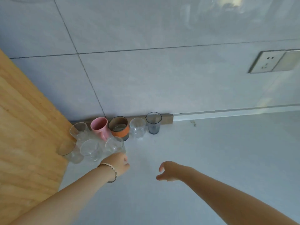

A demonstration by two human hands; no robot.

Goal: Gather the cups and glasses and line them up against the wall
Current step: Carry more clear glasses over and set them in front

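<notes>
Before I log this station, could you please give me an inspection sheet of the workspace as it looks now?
Surface: pale countertop, bare on the right side.
Job's things: against the wall stand a clear glass, pink mug, orange-banded glass, small clear glass and grey tumbler; three more clear glasses sit in front, not yet in line.
Clutter: nothing seen.
Grippers: left hand at the front-right glass, grip unclear; right hand open, empty, fingers spread.
Cables: nothing seen.
Surroundings: wooden panel on the left, wall socket on the right.
</notes>
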